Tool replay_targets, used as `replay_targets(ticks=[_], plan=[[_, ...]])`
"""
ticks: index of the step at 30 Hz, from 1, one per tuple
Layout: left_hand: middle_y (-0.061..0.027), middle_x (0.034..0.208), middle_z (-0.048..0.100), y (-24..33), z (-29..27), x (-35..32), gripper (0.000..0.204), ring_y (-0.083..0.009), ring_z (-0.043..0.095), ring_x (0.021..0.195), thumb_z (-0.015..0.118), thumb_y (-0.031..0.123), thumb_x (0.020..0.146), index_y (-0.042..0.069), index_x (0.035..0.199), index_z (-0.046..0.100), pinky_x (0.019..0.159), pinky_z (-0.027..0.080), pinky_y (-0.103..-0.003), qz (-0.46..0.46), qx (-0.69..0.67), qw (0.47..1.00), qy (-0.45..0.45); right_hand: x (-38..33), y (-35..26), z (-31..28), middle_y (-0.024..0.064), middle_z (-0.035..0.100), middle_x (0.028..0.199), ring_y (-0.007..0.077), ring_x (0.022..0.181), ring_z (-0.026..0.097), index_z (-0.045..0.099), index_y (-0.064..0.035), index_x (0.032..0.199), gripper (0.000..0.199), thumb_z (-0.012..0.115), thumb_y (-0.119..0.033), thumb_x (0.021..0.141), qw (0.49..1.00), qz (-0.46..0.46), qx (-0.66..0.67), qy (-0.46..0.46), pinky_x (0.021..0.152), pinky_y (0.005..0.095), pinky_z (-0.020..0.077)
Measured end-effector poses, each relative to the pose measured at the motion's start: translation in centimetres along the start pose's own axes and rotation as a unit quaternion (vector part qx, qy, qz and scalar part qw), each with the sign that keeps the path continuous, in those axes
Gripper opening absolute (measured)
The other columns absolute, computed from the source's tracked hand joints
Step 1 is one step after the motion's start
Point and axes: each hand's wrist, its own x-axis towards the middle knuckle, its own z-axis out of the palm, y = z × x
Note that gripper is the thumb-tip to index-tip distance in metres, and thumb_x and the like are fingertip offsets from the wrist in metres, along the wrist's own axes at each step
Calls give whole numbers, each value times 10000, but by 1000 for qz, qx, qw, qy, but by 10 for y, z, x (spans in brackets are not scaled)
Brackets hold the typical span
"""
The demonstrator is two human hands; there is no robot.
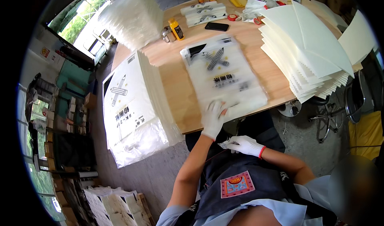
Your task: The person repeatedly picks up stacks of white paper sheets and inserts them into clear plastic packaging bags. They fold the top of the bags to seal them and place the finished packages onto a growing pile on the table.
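Observation:
In front of me on the table lies a stack of clear printed plastic bags (240, 66) with crossed pencils drawn on the top one. White sheets show through the plastic. My left hand (213, 118), in a white glove with bare fingertips, rests on the near edge of the top bag, fingers stretched out and apart. Closer to my body, below the table edge, my right hand (247, 145) in a red-cuffed white glove is closed on a small crumpled piece of clear plastic (224, 144).
A tall stack of filled bags (136, 94) overhangs the table's left edge. Behind it stands a pile of clear bags (134, 18). Fanned cream paper sheets (300, 46) are at right. A yellow bottle (176, 29), a glass jar (168, 34) and a black phone (217, 26) sit farther back.

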Motion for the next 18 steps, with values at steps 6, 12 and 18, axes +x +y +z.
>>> replay_targets(ticks=[6,12,18], plan=[[-92,975,615,-7,30,94,232,-315,546,979,729,234,706,125,857,591,872,422,-431,-15,181,982,-43,-20,-2,-11,17,685,756,154,682,655,640,-104,936,295,539,-379,908,998,11,0,58,656,288,498],[-64,895,678,20,10,115,162,-272,617,896,678,237,749,134,861,623,764,465,-403,-96,150,957,-228,-27,13,-19,22,688,798,148,704,651,631,-96,964,282,538,-358,914,997,28,55,48,675,285,501],[-82,883,681,22,-1,103,169,-273,630,869,683,222,754,119,881,640,732,474,-373,-106,103,957,-250,-23,10,-31,44,689,805,151,705,649,637,-69,955,245,555,-295,911,994,-20,79,68,680,280,499]])
